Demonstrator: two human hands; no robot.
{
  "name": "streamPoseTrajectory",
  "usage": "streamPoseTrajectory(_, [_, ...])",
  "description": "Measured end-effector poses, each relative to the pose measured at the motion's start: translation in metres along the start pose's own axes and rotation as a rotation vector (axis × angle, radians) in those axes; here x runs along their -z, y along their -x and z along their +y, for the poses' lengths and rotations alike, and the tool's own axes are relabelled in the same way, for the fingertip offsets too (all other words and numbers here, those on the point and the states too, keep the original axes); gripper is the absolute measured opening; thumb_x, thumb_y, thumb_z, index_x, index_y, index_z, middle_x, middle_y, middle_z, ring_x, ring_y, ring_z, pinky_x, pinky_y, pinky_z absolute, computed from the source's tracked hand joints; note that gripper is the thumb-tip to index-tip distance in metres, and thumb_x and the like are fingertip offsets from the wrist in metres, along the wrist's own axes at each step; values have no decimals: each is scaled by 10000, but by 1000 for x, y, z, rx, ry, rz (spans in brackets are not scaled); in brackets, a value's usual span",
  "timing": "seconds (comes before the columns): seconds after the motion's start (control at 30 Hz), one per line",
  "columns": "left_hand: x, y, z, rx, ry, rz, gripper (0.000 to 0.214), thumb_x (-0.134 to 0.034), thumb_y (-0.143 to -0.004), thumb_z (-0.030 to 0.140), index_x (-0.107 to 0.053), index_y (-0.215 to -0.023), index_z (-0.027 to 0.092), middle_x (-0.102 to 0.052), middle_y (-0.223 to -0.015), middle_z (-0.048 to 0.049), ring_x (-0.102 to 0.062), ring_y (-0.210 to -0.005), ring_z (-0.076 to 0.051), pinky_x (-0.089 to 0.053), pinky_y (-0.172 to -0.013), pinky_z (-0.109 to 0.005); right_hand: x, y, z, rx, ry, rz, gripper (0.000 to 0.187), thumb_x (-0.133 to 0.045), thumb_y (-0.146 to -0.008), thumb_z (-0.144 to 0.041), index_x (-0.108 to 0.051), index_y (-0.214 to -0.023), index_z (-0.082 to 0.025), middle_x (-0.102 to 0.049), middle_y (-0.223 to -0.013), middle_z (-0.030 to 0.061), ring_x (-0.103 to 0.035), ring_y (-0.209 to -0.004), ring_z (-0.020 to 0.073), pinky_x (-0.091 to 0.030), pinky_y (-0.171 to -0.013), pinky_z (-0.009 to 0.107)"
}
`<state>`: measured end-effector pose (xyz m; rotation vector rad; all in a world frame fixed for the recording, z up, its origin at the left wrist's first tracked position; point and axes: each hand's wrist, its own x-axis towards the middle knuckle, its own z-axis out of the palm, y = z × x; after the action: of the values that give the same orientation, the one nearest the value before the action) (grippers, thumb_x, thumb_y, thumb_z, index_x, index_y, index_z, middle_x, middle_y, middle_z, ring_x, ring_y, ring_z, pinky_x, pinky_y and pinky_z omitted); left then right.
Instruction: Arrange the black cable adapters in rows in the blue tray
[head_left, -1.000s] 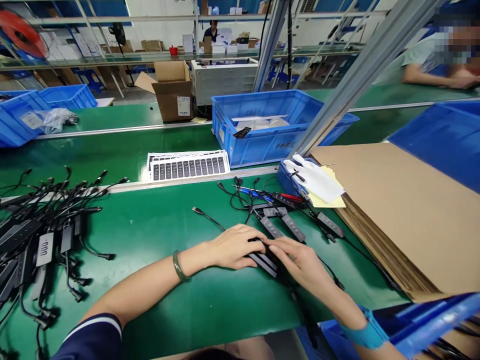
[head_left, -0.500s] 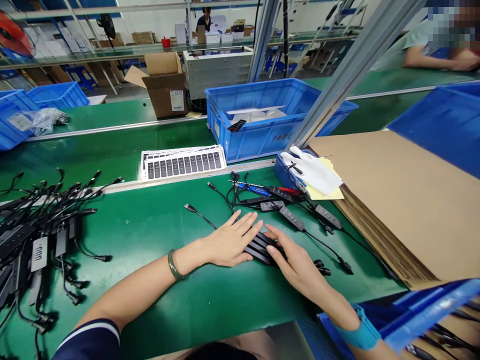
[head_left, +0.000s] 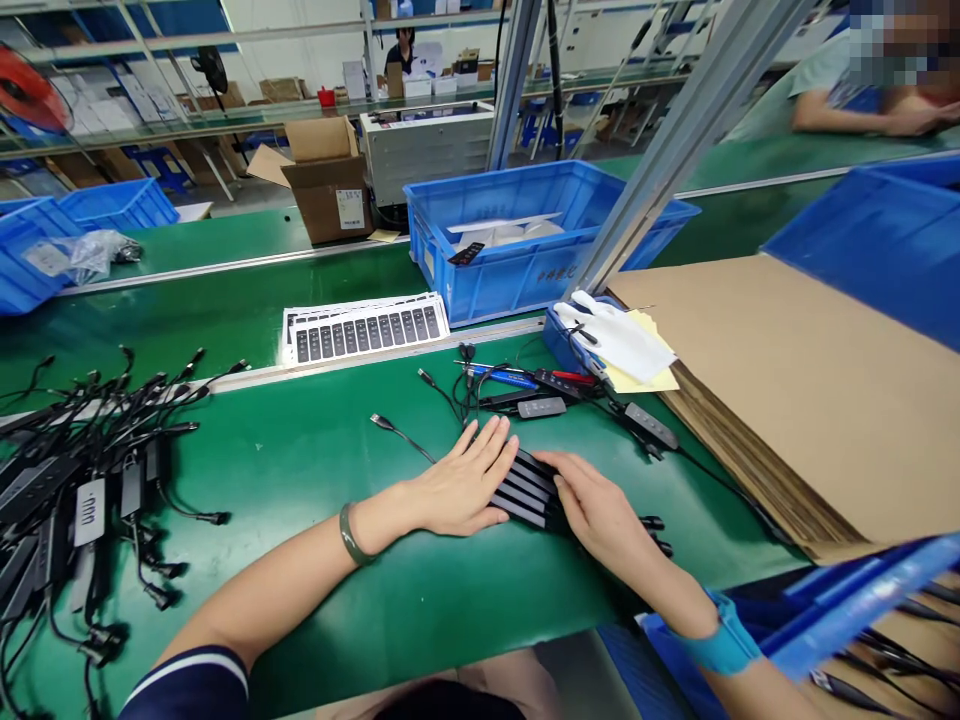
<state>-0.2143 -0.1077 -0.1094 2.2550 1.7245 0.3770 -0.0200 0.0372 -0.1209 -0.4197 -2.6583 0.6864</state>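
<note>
Several slim black inline cable controllers [head_left: 525,490] lie side by side in a row on the green table. My left hand [head_left: 459,488] lies flat over their left end, fingers stretched out. Curved around the right end are the fingers of my right hand [head_left: 592,505], which partly hide the units. Black plug ends [head_left: 656,530] stick out beyond the right hand. A USB plug [head_left: 382,422] on a cable lies left of the left hand. Behind the hands are a grey controller [head_left: 541,408] and another controller with buttons [head_left: 651,427], among tangled cables.
A pile of cabled controllers [head_left: 90,510] covers the left side. Label sheets [head_left: 367,330] lie at the back, near a blue bin [head_left: 510,285]. Stacked cardboard [head_left: 765,400] and a slanting metal post [head_left: 675,140] stand right. A blue crate [head_left: 840,620] is beside my right forearm.
The cabled controller that lay just behind my right hand has gone from that spot, and the row between my hands looks fuller. My right hand has shifted slightly; my left stays flat.
</note>
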Motion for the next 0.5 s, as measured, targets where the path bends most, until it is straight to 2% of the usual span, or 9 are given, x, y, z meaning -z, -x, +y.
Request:
streamPoseTrajectory(0.07, [-1,0,0,-2,10,-12,907,-453,-947,502,2,-1530,-23,-10,-1598,-309,99,-1500,-339,-26,-1205,-593,0,4,-5,-7,18,-22,352,-292,-1009,-231,-555,-1242,-211,-666,-1156,108,-642,-1066,234,-546,-905,396])
streamPoseTrajectory(0.13, [-1,0,2,-7,13,-17,892,-454,-938,463,-1,-1533,-24,-43,-1601,-307,59,-1507,-336,-15,-1208,-577,-5,7,-12,31,93,-26,365,-336,-1018,-337,-512,-1293,-175,-641,-1196,147,-620,-1098,271,-538,-921,436])
streamPoseTrajectory(0.27, [2,1,10,16,1,-11,1029,-598,-804,360,18,-1540,-10,-38,-1599,-321,20,-1497,-388,-35,-1204,-565,-26,14,-23,199,393,67,655,-330,-985,-550,-444,-1357,-22,-581,-1152,278,-597,-982,384,-538,-805,549])
streamPoseTrajectory(0.33, [5,6,18,57,21,33,1066,-630,-771,350,12,-1539,-17,-72,-1597,-317,-27,-1497,-402,-78,-1202,-561,-34,17,-14,253,425,82,696,-284,-978,-574,-492,-1323,-6,-581,-1068,285,-599,-895,390,-537,-763,566])
streamPoseTrajectory(0.43, [2,18,39,164,79,281,851,-534,-867,357,-148,-1536,-1,-195,-1593,-257,-164,-1498,-360,-194,-1203,-502,-39,9,21,177,213,-5,711,-349,-930,-639,-505,-1380,-111,-610,-991,239,-627,-850,395,-539,-764,597])
streamPoseTrajectory(0.5, [-7,25,58,215,185,405,695,-528,-892,452,-390,-1463,80,-423,-1488,-212,-385,-1406,-335,-321,-1162,-456,-37,-4,40,49,-105,-142,654,-391,-911,-620,-458,-1455,-263,-652,-1016,222,-668,-879,388,-552,-751,569])
